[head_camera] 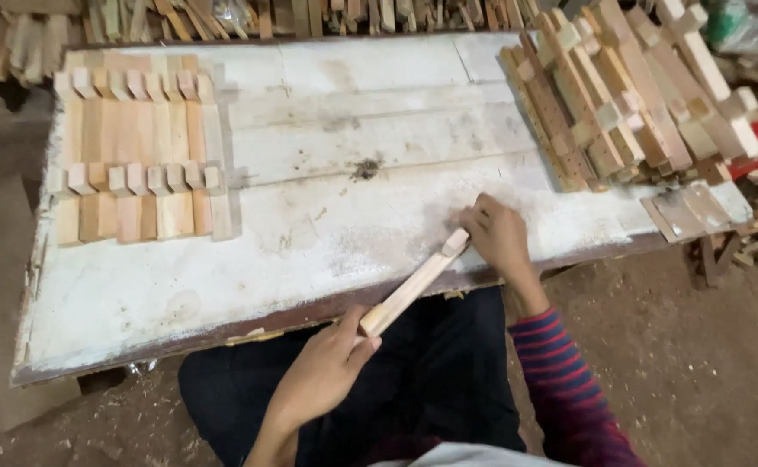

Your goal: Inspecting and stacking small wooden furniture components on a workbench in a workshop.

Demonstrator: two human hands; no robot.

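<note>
The person holds a long, pale, slender wooden stick with a notched head between both hands, and everything here turns on how that stick lies. Its long axis runs on a diagonal, from the near left, just off the near edge of the white, dust-covered worktable, up to the far right, where its notched end rests on the tabletop. The left hand sits at the near end, below the table edge and over the person's lap, fingers curled shut around the butt of the stick. The right hand lies on the table at the far end, fingers bent down and closed over the notched head, pressing it to the surface; whether anything else is under the palm cannot be told. To the far left, well apart from both hands, lie two neat rows of similar light wooden pieces. At the far right is a loose heap of longer wooden sticks.
</note>
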